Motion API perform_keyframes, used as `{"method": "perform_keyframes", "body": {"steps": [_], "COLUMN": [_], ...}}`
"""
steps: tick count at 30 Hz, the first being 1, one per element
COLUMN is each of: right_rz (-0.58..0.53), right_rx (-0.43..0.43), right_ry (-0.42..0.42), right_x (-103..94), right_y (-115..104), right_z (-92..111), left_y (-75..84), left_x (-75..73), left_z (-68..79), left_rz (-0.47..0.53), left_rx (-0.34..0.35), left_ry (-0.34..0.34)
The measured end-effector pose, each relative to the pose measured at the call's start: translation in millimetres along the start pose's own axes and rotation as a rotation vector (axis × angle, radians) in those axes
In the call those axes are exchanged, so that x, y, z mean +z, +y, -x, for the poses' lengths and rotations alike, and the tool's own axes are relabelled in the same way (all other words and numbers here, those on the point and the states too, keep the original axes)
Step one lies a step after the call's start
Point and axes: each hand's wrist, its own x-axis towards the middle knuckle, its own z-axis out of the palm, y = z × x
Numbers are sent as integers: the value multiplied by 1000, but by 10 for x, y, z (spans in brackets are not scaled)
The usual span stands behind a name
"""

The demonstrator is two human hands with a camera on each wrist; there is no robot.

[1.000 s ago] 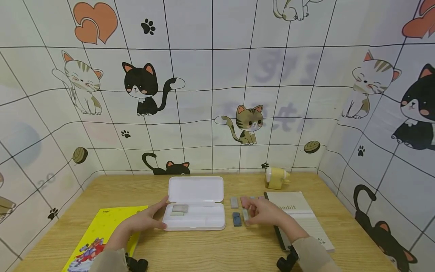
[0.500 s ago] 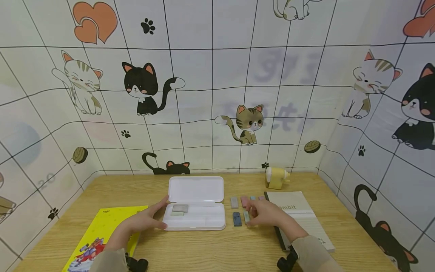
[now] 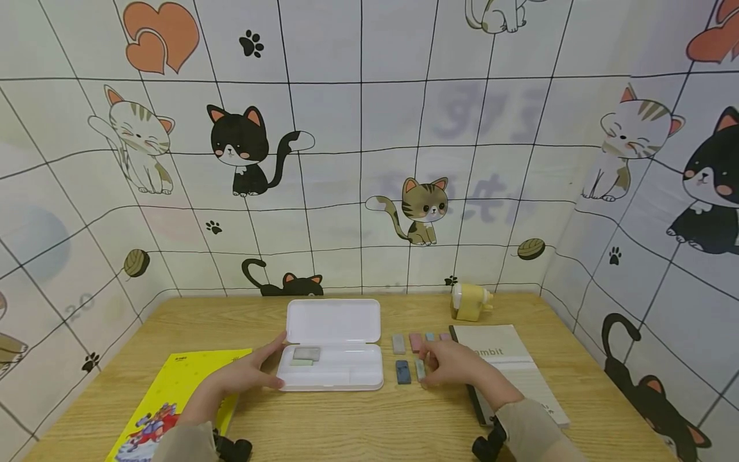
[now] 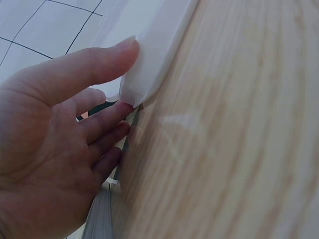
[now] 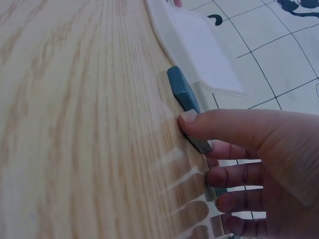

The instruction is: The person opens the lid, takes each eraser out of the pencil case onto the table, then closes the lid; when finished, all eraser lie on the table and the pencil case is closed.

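An open white pencil case (image 3: 364, 378) lies on the wooden table, its lid (image 3: 333, 321) tipped back. Inside are a grey eraser (image 3: 306, 353) and a pale green one. My left hand (image 3: 245, 373) touches the case's left side, thumb at the front corner and fingers spread towards the hinge. With thumb and index finger, my right hand (image 3: 456, 362) pinches a small pale green eraser (image 3: 420, 368) on the table. Immediately left of it lies a dark blue eraser (image 3: 403, 372), also seen in the right wrist view. Behind are a grey eraser (image 3: 398, 344) and a pink eraser (image 3: 415, 342).
A yellow book (image 3: 190, 372) lies at left, partly under my left forearm. On the right, a grey notebook (image 3: 519, 359) lies partly under my right arm. A yellow pencil sharpener-like object (image 3: 470, 303) stands at the back. Small blue and mauve pieces sit beside the notebook.
My right hand has shifted slightly right with the pale green eraser, which now stands a little farther from the dark blue one. The left hand and the case stay put.
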Motion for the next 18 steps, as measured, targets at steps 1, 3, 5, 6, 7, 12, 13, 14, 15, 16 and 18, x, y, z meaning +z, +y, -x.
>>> {"method": "perform_keyframes", "body": {"steps": [1,3,5,6,7,12,13,14,15,16,18], "right_rz": [4,16,37,39,37,-10,-7,-7,-4,-3,-10], "right_rx": [0,0,-9,-16,-20,-68,-77,-92,-105,-115,-136], "right_ry": [-5,-14,-12,-9,-9,-31,-43,-56,-72,-87,-119], "right_x": [-5,-19,-44,-58,-75,-145,-153,-159,-166,-165,-159], "right_y": [0,3,3,-2,-12,-157,-200,-249,-303,-353,-457], "right_z": [1,2,-19,-33,-49,-207,-251,-298,-347,-401,-516], "left_y": [-1,-1,0,0,0,6,8,9,11,12,16], "left_x": [0,0,-4,-5,-6,-8,-8,-8,-8,-7,-7], "left_z": [1,1,4,5,6,15,17,18,20,21,23], "left_rz": [0,0,-2,0,3,13,11,11,11,10,7], "left_rx": [0,4,7,8,9,10,8,7,6,5,3], "left_ry": [1,0,2,2,0,-1,1,1,2,3,9]}}
